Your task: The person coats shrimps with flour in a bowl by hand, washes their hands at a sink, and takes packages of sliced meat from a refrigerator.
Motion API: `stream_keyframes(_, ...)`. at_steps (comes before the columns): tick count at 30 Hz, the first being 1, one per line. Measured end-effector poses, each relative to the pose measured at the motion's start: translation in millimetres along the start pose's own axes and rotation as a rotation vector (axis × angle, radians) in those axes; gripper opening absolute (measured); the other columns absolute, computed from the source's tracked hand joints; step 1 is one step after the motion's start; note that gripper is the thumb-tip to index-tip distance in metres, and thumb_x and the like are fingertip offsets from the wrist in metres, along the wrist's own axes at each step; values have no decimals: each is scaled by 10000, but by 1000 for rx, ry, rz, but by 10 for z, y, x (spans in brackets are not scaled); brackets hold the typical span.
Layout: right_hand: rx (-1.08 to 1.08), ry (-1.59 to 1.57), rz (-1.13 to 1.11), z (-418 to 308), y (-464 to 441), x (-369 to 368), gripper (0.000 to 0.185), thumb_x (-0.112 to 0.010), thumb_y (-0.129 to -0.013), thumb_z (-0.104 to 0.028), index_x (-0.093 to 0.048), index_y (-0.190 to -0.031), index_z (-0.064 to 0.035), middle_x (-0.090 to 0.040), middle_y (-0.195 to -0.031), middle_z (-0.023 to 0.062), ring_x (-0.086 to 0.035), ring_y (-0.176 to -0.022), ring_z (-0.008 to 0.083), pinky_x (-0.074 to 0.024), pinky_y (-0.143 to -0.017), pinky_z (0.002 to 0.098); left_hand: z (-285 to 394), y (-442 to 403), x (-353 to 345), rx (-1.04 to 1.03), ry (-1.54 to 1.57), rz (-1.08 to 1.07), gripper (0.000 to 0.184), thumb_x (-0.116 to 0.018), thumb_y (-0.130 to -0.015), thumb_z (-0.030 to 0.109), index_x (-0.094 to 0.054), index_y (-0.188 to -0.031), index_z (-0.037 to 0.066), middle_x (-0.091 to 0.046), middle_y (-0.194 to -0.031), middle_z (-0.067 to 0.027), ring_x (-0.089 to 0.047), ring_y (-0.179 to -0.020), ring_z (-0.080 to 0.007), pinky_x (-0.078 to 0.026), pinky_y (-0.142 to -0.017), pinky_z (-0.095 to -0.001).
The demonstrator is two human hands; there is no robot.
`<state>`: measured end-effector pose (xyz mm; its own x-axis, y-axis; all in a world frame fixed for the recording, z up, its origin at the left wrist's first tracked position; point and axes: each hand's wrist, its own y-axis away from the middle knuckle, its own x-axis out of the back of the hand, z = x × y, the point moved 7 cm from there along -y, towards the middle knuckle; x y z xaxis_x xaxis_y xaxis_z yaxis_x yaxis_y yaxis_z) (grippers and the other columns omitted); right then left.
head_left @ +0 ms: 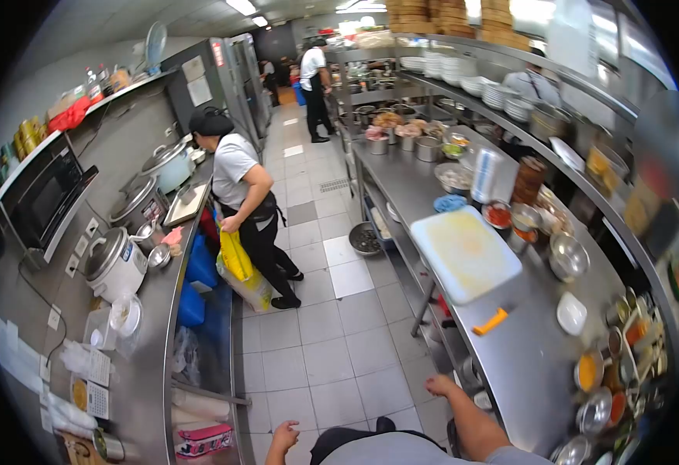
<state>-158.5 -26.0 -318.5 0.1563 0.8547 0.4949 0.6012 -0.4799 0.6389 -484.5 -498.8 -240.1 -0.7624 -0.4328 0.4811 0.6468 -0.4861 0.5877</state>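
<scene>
My left hand (pixel 285 437) hangs low over the tiled floor near my waist, fingers loosely extended, with nothing visible in it. My right hand (pixel 439 385) is beside the edge of the right steel counter (pixel 502 372), fingers loosely bent, with no object showing in it. On that counter, nearest my right hand, lies an orange-handled tool (pixel 490 321), probably a knife. Beyond it sits a white cutting board (pixel 467 254) with yellowish stains. A small white dish (pixel 571 314) stands to the right of the tool. Neither hand touches any of these.
A co-worker (pixel 238 178) at the left counter (pixel 153 341) holds a yellow plastic bag (pixel 235 256) out into the aisle. Another person (pixel 315 89) stands farther along. A bowl of dark contents (pixel 365 239) rests on the floor by the right counter. Rice cookers (pixel 114 263) line the left.
</scene>
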Motion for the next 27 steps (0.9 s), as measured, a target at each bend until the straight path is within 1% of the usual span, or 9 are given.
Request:
stream_keyframes(6, 242, -327, 27, -1994, -936, 898, 294, -641, -880, -240, -666, -1081, -27, -664, -796, 53, -620, -690, 131, -512, -598, 287, -1281, -676, -19, 459, 429, -126, 388, -569, -898, 19, -540, -1284, 49, -678, -1042, -150, -703, -740, -313, -583, -589, -433)
stream_keyframes(9, 229, -216, -4, -1922, -1560, 848, 246, -634, -916, -253, -659, -1046, -46, -625, -739, 38, -568, -619, 110, -484, -558, 277, -1362, -525, 64, 570, 439, -45, 542, -565, -825, 224, -506, -1344, 80, -629, -1158, -174, -659, -748, -309, -543, -575, -483)
stream_keyframes(14, -145, 67, -236, -1249, -1793, 1056, 256, -606, -899, -337, -681, -949, -97, -697, -889, 53, -632, -659, 147, -481, -505, 343, -704, -1781, 685, 83, -6, -208, 312, -579, -864, -4, -603, -1174, 26, -645, -1043, -164, -674, -807, -367, -577, -577, -456)
stream_keyframes(15, -341, -118, -334, -924, -1928, 1080, 277, -587, -903, -361, -678, -947, -102, -689, -877, 52, -630, -659, 146, -486, -508, 341, -798, -2236, 751, 735, 177, -73, 265, -615, -845, 38, -637, -1109, 29, -630, -982, -152, -660, -792, -363, -573, -562, -461)
stream_keyframes(17, -566, -438, -438, -195, -2286, 1089, 302, -557, -902, -382, -669, -936, -104, -655, -813, 56, -619, -638, 164, -508, -529, 346, -88, -3391, 785, -72, -1040, -712, 308, -711, -754, 220, -703, -1041, 108, -694, -1050, -174, -693, -852, -324, -547, -747, -454)
stream_keyframes(18, -503, -374, -237, -676, -2180, 1384, 308, -537, -907, -371, -655, -971, -94, -627, -773, 65, -602, -609, 182, -513, -538, 351, 363, -3887, 894, -184, -1153, -615, 309, -657, -815, 264, -682, -1068, 89, -676, -1108, -183, -680, -924, -351, -542, -792, -454)
stream_keyframes(19, -563, -553, -223, -635, -2330, 1429, 224, -582, -901, -301, -638, -973, -97, -631, -780, 64, -597, -586, 181, -514, -520, 342, 1161, -4262, 1248, -169, -500, 129, 313, -664, -808, 278, -687, -1040, 69, -682, -1072, -191, -654, -987, -376, -531, -831, -445)
stream_keyframes(24, -413, -616, -13, -1586, -3110, 1976, 201, -637, -894, -190, -610, -1058, -78, -635, -781, 60, -591, -575, 163, -513, -509, 317, 3705, -5814, 1352, -147, 194, -90, 377, -645, -888, 279, -637, -1180, 40, -662, -869, -87, -611, -753, -163, -510, -712, -309)
stream_keyframes(27, -306, -636, 19, -2318, -3869, 2421, 370, -663, -870, -213, -554, -1192, -68, -633, -830, 72, -601, -633, 171, -524, -535, 322, 4844, -6324, 1296, -304, 187, -119, 378, -648, -894, 246, -619, -1211, 42, -666, -893, -57, -613, -768, -174, -512, -729, -323)
